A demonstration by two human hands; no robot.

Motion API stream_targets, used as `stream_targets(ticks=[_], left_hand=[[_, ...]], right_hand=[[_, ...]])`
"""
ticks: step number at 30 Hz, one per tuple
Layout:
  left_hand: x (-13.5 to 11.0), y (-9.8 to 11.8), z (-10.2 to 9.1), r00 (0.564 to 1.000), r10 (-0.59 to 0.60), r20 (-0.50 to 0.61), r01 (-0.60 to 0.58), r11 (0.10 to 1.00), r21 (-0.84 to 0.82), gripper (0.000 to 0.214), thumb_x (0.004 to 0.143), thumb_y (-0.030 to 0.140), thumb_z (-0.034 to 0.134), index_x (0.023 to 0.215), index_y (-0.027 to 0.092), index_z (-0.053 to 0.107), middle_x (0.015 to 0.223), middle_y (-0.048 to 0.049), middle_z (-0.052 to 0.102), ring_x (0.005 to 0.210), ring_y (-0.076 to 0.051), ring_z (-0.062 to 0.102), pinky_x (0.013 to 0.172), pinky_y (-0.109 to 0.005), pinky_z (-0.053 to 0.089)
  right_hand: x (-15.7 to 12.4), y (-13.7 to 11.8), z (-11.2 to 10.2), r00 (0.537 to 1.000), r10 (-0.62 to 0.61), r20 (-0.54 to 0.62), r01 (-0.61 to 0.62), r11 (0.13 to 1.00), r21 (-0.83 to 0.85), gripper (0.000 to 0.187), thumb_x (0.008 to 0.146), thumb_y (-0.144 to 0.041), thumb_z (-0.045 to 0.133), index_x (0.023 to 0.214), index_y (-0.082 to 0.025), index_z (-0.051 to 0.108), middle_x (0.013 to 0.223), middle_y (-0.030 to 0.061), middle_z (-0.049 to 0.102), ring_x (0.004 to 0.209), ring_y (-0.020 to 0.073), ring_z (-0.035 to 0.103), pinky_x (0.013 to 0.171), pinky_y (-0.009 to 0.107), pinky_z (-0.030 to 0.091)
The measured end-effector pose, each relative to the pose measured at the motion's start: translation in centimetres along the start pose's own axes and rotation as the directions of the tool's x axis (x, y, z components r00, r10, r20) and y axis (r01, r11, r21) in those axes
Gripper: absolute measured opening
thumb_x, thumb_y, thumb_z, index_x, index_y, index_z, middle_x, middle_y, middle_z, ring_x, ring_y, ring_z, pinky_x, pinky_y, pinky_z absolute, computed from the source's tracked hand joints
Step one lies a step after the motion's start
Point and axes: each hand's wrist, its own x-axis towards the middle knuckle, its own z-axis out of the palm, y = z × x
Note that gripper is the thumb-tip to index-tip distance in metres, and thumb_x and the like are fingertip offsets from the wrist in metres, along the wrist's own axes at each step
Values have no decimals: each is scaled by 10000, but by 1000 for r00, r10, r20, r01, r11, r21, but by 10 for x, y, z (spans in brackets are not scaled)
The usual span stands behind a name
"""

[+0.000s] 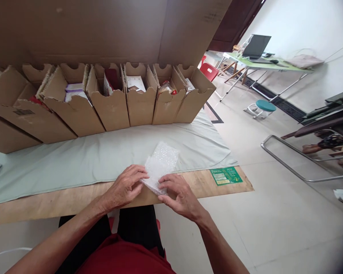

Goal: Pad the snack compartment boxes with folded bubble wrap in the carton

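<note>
A clear bubble-wrap pouch (161,163) lies on the pale cloth (74,160) near the table's front edge. My left hand (127,185) pinches its near left corner with curled fingers. My right hand (179,196) presses on its near right end, fingers bent over the wrap. Whether anything is inside the pouch cannot be seen. Both hands sit at the wooden table edge (45,201), just in front of my lap.
A row of open cardboard bins (114,106) holding packets stands behind the cloth, against a tall cardboard sheet (103,30). A green label (225,176) is on the table's right corner. On the floor to the right: a teal stool (265,106), folding table with laptop (257,45), metal frame (291,167).
</note>
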Motion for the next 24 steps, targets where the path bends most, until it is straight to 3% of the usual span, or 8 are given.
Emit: stream_targets(ticks=[7,10,13,16,19,24], left_hand=[[2,-2,3,994,108,28,-105,989,-105,389,818,-67,425,1010,187,648,1086,-88,732,1241,-223,636,997,-411,581],[4,0,3,989,143,45,-136,982,-133,399,806,-76,410,1000,187,640,1027,-80,742,1222,-226,655,977,-405,596],[3,1,6,981,186,61,-178,977,-119,413,795,-83,403,1003,187,638,1050,-88,738,1256,-230,633,990,-406,591],[0,1,9,979,190,66,-187,981,-54,423,773,-83,417,993,195,648,1132,-99,720,1297,-242,599,1025,-428,569],[-3,3,11,984,170,47,-173,983,60,410,733,-79,452,953,201,655,1241,-115,667,1302,-265,573,1052,-469,540],[-10,7,12,993,113,16,-114,981,158,407,714,-62,495,964,206,671,1322,-134,598,1286,-287,546,1038,-485,529]], right_hand=[[-17,-4,13,999,-3,-37,3,1000,-6,135,926,-367,675,962,-238,661,1167,75,715,1143,268,628,1010,465,468],[-10,3,5,977,90,-194,-93,996,-5,150,978,-323,585,1084,-252,663,1199,80,704,1147,253,633,998,435,494],[8,16,0,947,139,-290,-176,979,-106,321,975,-297,550,1288,-247,603,1277,100,675,1189,277,599,1020,464,473],[29,26,4,966,156,-205,-205,949,-240,445,921,-279,597,1363,-226,572,1214,106,703,1101,302,613,955,478,471],[44,28,13,974,192,-122,-223,912,-345,443,876,-237,663,1314,-195,615,1053,92,739,982,298,615,868,450,453],[54,20,14,965,262,-19,-252,900,-355,129,856,-187,686,979,-210,714,976,62,752,955,283,601,851,425,407]])
